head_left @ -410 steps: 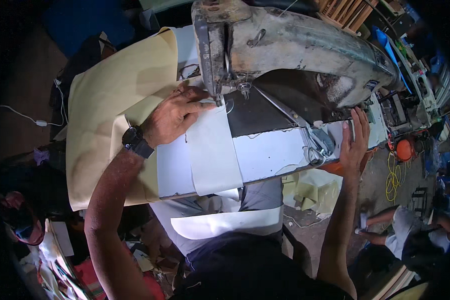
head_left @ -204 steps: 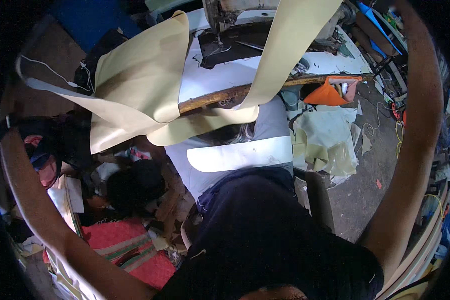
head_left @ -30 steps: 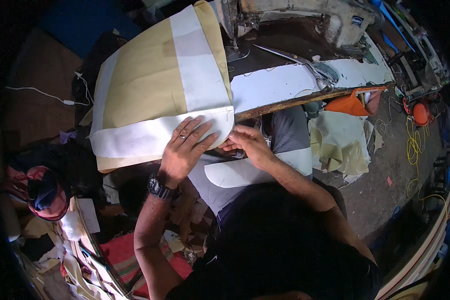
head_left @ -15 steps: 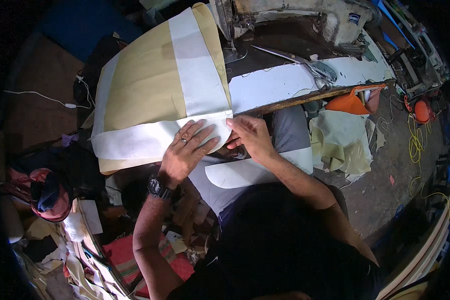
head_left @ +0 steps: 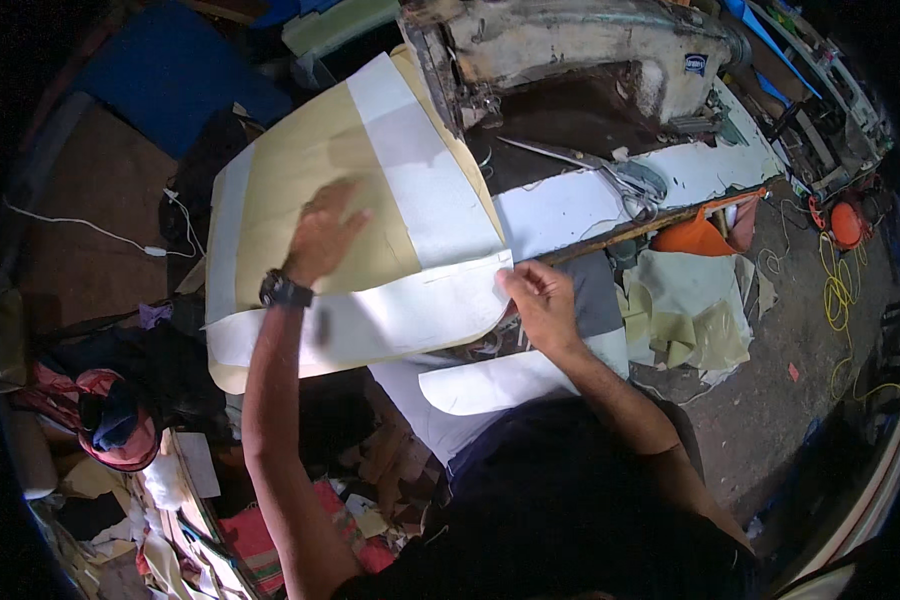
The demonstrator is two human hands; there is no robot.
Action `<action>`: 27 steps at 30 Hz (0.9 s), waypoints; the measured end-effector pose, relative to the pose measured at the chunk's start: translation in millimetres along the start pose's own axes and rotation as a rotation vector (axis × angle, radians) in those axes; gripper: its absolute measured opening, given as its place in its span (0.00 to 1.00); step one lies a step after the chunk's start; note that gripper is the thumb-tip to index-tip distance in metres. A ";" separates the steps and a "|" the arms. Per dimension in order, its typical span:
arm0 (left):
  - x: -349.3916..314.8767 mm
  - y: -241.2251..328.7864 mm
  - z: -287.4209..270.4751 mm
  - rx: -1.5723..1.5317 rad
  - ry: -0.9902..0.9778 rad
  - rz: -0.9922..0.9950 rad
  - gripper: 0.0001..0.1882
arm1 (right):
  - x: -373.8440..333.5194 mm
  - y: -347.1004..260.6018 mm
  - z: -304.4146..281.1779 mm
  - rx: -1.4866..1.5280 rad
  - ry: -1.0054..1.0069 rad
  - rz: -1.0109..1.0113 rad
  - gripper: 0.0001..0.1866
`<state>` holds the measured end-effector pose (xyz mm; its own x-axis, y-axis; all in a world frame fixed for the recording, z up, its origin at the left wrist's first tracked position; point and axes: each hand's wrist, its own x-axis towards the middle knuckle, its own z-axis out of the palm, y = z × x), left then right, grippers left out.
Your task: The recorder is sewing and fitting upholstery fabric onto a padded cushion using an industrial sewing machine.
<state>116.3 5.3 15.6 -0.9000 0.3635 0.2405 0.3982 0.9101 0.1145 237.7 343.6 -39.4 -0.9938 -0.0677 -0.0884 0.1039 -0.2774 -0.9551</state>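
Observation:
A large tan sheet (head_left: pixel 280 200) with white strips along its edges lies on the sewing table and overhangs toward my lap. My right hand (head_left: pixel 545 305) pinches the right end of the near white strip (head_left: pixel 400 315) between thumb and fingers. Slightly smeared by motion, my left hand (head_left: pixel 327 232) is over the middle of the sheet, its fingers apart and nothing in it. Whether its palm touches the sheet I cannot tell. Across my lap rests a loose white piece (head_left: pixel 510 380) with a rounded end, partly beneath my right forearm.
Behind the sheet stands a worn sewing machine (head_left: pixel 560 45). Scissors (head_left: pixel 630 185) lie on the table to its front. An orange pouch (head_left: pixel 695 235) hangs below the table edge. Pale scraps (head_left: pixel 690 310) and a yellow cord (head_left: pixel 838 290) are on the floor at right.
My left hand has lifted off the near white strip and moved up and left over the tan area. My right hand keeps hold of the strip's end. The sheet has shifted right and nearer.

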 end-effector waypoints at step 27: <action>-86.1 173.6 -9.6 -0.137 0.175 0.340 0.22 | 15.4 -30.4 6.9 -0.536 0.029 -0.382 0.12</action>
<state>264.6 130.1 24.0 -0.6741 0.5892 0.4455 0.6985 0.7047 0.1248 219.6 344.4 -9.8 -0.9582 -0.0310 0.2845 -0.2834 0.2395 -0.9286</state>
